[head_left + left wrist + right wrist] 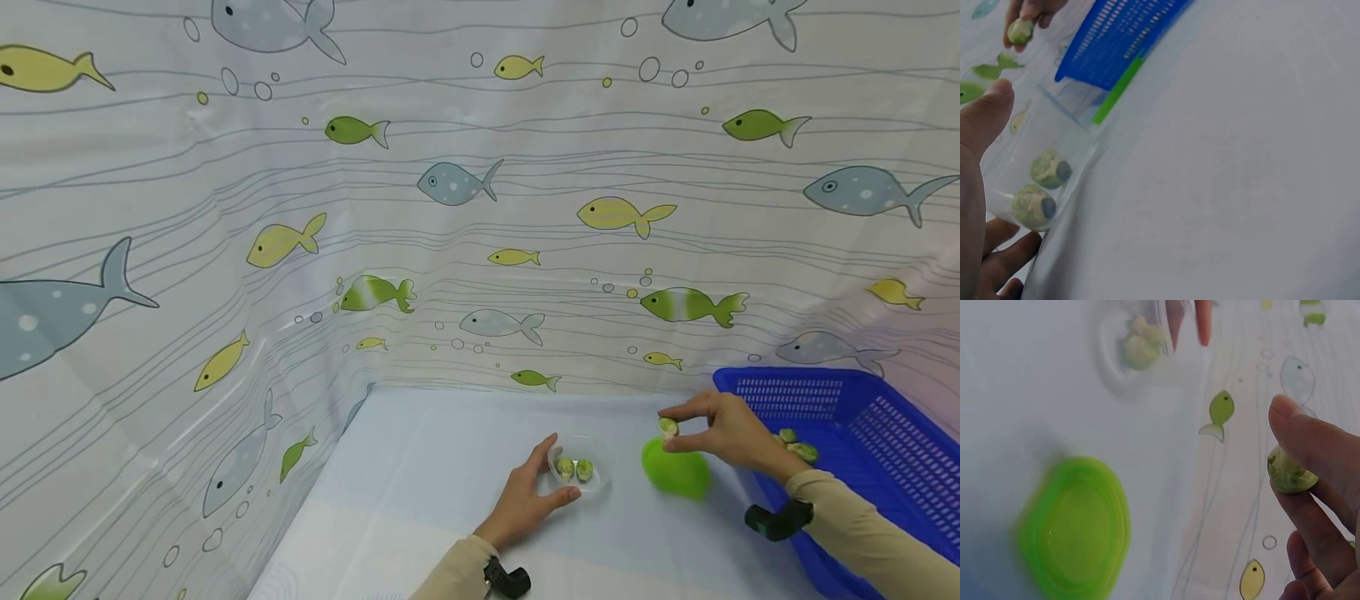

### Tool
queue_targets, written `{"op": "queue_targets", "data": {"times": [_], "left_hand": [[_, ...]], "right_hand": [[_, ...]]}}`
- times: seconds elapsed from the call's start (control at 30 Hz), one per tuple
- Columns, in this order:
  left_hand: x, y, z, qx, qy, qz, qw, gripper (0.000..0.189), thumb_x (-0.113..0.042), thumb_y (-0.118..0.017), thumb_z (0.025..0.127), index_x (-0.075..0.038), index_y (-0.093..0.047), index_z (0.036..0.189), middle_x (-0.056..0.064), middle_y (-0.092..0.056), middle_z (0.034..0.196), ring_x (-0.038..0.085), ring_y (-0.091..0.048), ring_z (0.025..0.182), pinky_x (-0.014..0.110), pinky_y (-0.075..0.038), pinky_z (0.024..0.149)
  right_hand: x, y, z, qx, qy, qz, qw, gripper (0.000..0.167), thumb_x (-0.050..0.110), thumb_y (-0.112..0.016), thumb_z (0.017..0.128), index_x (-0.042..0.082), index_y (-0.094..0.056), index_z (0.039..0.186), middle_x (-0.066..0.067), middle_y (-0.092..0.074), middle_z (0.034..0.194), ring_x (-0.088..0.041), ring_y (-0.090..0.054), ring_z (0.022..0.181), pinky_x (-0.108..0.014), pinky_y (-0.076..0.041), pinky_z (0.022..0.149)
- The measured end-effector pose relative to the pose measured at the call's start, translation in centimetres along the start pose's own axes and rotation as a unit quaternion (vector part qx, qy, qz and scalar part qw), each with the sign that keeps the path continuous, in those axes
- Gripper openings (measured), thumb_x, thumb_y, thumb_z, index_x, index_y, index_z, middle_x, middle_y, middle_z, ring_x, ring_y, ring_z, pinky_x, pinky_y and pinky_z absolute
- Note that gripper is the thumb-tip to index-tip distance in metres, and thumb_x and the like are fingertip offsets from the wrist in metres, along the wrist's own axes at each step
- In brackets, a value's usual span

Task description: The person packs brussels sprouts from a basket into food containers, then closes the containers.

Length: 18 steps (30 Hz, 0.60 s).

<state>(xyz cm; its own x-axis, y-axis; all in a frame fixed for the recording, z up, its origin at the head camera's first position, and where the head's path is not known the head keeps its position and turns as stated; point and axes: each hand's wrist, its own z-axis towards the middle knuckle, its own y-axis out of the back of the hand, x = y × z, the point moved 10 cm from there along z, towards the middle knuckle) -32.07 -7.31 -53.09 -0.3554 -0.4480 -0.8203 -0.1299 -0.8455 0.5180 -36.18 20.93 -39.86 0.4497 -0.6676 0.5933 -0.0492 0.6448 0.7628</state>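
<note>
My right hand [731, 429] pinches a Brussels sprout [668, 427] between thumb and fingers, raised above the table beside the blue basket. The pale cut side of that sprout shows in the head view. My left hand [525, 492] holds a clear plastic container [600, 483], thumb on the near side and fingers on the far left side. Inside it lie two Brussels sprouts [1050, 169], close together at the bottom. Below the right hand, a bright green lid [1082, 534] rests flat on the table, to the right of the container.
A blue perforated basket [847, 383] stands at the right, under the right forearm, with several more Brussels sprouts [802, 452] in it. White cloth covers the table [420, 467]. A fish-patterned curtain [450, 242] rises at the back and left.
</note>
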Motion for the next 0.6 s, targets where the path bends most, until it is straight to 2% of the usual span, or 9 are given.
{"op": "queue_targets", "data": {"times": [0.2,0.37,0.47,0.6], "left_hand": [[0.2,0.0,0.0,-0.002,-0.006,0.000,1.0000,0.091,-0.048,-0.079,0.095,-0.017,-0.032,0.168,0.014,-0.059,0.155,0.027,-0.061,0.139,0.047,-0.048,0.118],[0.1,0.0,0.1,0.000,-0.004,0.003,1.0000,0.092,-0.049,-0.078,0.095,-0.018,-0.032,0.168,0.013,-0.059,0.155,0.025,-0.061,0.138,0.047,-0.048,0.118],[0.0,0.0,0.2,0.000,-0.001,0.003,1.0000,0.091,-0.050,-0.078,0.095,-0.019,-0.032,0.168,0.013,-0.059,0.155,0.024,-0.061,0.139,0.047,-0.047,0.118],[-0.2,-0.1,0.2,0.002,-0.001,0.002,1.0000,0.091,-0.050,-0.078,0.096,-0.018,-0.032,0.168,0.012,-0.060,0.154,0.024,-0.060,0.139,0.047,-0.046,0.119]], "right_hand": [[0.7,-2.5,0.4,0.018,-0.005,0.016,0.9997,0.043,0.038,-0.096,0.077,0.020,-0.085,0.115,0.009,-0.079,0.104,-0.007,-0.053,0.089,-0.026,-0.038,0.068],[1.6,-4.4,0.7,0.033,-0.014,0.032,0.9989,0.044,0.039,-0.095,0.078,0.016,-0.084,0.115,0.006,-0.081,0.105,-0.016,-0.060,0.097,-0.026,-0.044,0.076],[2.1,-5.4,1.0,0.038,-0.010,0.035,0.9986,0.045,0.040,-0.095,0.079,0.016,-0.084,0.115,0.006,-0.081,0.106,-0.022,-0.063,0.100,-0.029,-0.047,0.080],[2.0,-6.7,1.2,0.039,-0.026,0.043,0.9980,0.048,0.041,-0.096,0.077,0.016,-0.084,0.116,0.007,-0.081,0.104,-0.027,-0.063,0.105,-0.037,-0.049,0.085]]}}
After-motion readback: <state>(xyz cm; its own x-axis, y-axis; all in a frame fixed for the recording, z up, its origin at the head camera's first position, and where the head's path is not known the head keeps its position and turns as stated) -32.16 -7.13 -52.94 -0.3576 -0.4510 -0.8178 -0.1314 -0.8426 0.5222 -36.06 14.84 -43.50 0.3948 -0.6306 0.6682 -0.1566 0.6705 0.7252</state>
